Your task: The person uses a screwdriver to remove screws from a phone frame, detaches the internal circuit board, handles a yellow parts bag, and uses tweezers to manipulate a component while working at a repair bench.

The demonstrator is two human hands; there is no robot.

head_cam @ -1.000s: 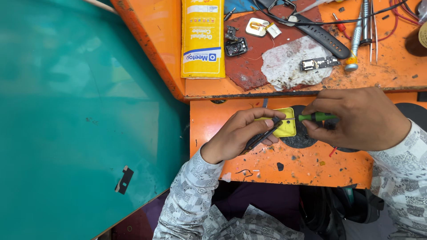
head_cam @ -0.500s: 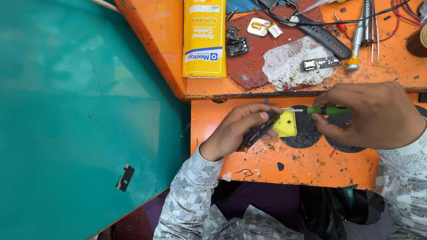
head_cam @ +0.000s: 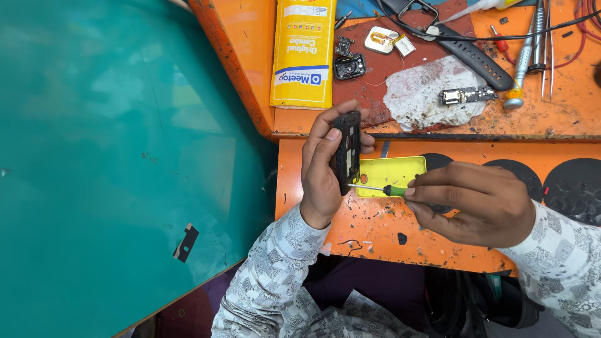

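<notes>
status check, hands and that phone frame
Left hand grips black phone frame on edge. Right hand holds green screwdriver, tip at frame. Yellow cover behind.

A black phone frame stands on edge at centre frame, its open side facing right. A green-handled screwdriver lies level, tip at the frame's lower end. A yellow back cover lies flat just behind.
</notes>
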